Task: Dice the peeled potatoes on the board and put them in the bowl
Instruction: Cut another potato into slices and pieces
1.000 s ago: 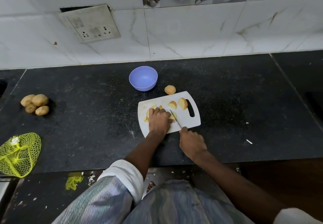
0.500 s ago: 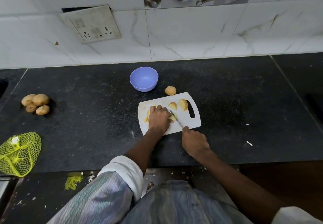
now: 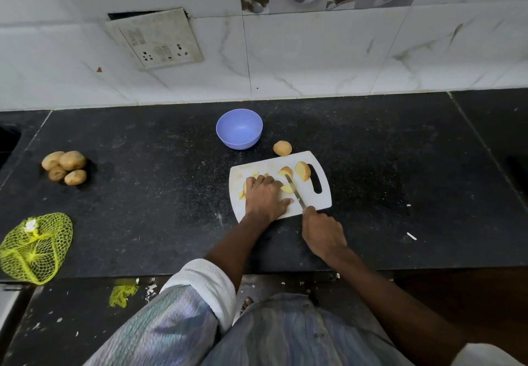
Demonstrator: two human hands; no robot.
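A white cutting board (image 3: 311,202) lies on the black counter. On it are cut potato pieces, with two larger chunks (image 3: 302,170) near the handle slot. My left hand (image 3: 264,197) lies over a piece at the board's middle, fingers curled on it. My right hand (image 3: 323,230) grips a small knife (image 3: 295,191) whose blade rests beside a potato piece (image 3: 286,189) at my left fingertips. One peeled whole potato (image 3: 282,148) sits just beyond the board. The purple bowl (image 3: 239,128) stands behind, and looks empty.
Several unpeeled potatoes (image 3: 65,167) lie at the counter's left. A yellow net bag (image 3: 34,247) hangs over the front-left edge. A switch plate (image 3: 155,38) is on the tiled wall. Small white scraps (image 3: 411,235) lie at the right.
The knife blade has shifted slightly along the piece under my left fingers. Both hands stay at the same spot on the board.
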